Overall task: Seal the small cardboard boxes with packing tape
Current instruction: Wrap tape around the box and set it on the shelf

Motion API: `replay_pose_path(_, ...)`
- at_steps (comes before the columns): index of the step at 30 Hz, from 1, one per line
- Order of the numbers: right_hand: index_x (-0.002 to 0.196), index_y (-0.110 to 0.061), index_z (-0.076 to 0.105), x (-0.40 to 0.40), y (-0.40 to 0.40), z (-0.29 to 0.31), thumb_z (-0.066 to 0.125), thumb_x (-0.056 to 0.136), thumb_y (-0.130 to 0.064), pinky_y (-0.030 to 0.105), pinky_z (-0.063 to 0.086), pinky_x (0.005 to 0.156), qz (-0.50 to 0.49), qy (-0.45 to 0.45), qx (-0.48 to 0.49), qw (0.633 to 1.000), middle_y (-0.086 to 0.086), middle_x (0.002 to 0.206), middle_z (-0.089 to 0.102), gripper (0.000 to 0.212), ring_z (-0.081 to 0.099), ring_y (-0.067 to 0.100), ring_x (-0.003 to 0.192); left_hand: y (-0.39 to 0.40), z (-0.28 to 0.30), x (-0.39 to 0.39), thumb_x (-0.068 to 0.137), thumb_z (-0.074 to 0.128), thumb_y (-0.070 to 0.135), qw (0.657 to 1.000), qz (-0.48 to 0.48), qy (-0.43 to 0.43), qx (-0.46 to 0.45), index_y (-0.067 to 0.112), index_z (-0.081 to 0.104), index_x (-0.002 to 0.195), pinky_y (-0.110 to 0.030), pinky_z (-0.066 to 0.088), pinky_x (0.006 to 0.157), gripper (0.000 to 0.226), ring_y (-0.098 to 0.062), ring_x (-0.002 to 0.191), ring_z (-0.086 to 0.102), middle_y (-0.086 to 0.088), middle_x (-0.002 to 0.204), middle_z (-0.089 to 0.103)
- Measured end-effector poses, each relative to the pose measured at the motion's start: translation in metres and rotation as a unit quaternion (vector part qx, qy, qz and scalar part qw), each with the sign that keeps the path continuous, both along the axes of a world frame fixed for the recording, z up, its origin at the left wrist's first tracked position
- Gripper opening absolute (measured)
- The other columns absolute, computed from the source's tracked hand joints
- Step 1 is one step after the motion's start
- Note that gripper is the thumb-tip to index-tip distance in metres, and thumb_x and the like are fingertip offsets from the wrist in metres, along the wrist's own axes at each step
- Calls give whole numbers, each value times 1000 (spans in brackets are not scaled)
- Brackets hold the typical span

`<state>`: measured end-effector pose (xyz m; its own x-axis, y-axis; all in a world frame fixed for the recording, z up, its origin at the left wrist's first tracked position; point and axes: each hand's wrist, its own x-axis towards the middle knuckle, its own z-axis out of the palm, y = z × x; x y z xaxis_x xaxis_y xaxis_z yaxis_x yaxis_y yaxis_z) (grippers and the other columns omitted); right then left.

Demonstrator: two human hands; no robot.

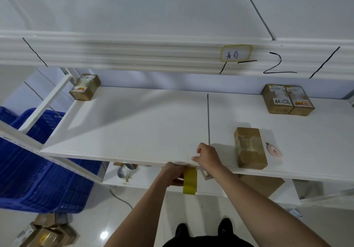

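My left hand (173, 174) grips a yellowish roll of packing tape (190, 181) just below the front edge of the white shelf (134, 127). Just above it, my right hand (207, 156) pinches what looks like the tape's free end at the shelf edge. A small cardboard box (249, 148) lies on the shelf to the right of my hands, apart from them. Two more small boxes (287, 100) stand side by side at the back right, and one box (85, 87) sits at the back left corner.
A small pink cutter (274, 150) lies right of the near box. Blue plastic crates (38, 162) stand to the left of the shelf. Another tape roll (124, 171) sits on the lower shelf. Several cardboard boxes (46, 235) lie on the floor at bottom left.
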<state>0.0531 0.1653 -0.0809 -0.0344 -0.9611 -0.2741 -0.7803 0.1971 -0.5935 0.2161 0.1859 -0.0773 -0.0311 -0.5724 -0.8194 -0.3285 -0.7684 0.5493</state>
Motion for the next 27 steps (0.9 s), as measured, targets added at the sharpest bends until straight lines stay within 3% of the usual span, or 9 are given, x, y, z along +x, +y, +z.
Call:
replay_pose_path(5,100,-12,57,0,-2,7,72,92,-29,34,53,76,-7,3,-16,1000,3,92,62,25,61,20,84,-13,16,6,97,59,45,992,-77,-96,24,-1,61,90,-31,61,64,46,-23,63,68,-15,100,75)
replay_pose_path(7,100,-11,57,-5,-3,14,68,95,-29,33,53,76,-8,8,-27,1000,4,92,63,21,61,20,84,-20,23,7,99,60,41,988,-92,-126,12,0,61,84,-28,59,56,44,-20,55,66,-13,87,74)
replay_pose_path(10,98,-11,58,-17,-5,28,61,99,-26,36,56,77,-12,19,-67,997,3,91,64,15,61,20,84,-32,31,0,98,63,34,979,-102,-172,-46,1,63,81,-30,61,66,37,-20,54,66,-10,74,72)
replay_pose_path(11,97,-11,58,-23,-5,33,59,100,-25,38,56,77,-17,24,-85,996,3,90,64,14,61,19,84,-36,34,-5,97,63,31,976,-104,-176,-69,1,66,85,-30,61,63,33,-19,54,67,-9,73,72)
replay_pose_path(14,94,-13,57,-49,-6,47,57,100,-19,40,56,72,-49,30,-119,991,1,86,63,9,61,19,80,-45,46,-27,97,62,25,978,-102,-149,-107,-3,68,94,-25,55,48,28,-17,50,65,-9,71,70)
replay_pose_path(21,84,-15,54,-132,-5,71,57,97,-14,31,50,64,-129,97,-179,971,2,79,61,14,61,19,75,-63,53,-97,97,63,19,987,-69,-69,-125,-5,70,101,-30,62,58,25,-21,52,64,-10,78,72)
replay_pose_path(24,98,-13,58,-161,-1,72,62,96,-14,29,53,74,-160,110,-145,970,4,94,63,5,61,20,88,-65,50,-128,95,67,18,992,-50,5,-117,-3,66,108,-37,63,70,25,-23,61,67,-14,89,71)
replay_pose_path(27,117,-12,56,-183,5,68,64,96,-17,32,56,84,-183,69,-102,975,8,114,62,23,62,24,103,-64,48,-153,94,69,17,993,-33,53,-97,-5,63,116,-42,62,81,32,-27,74,68,-16,101,68)
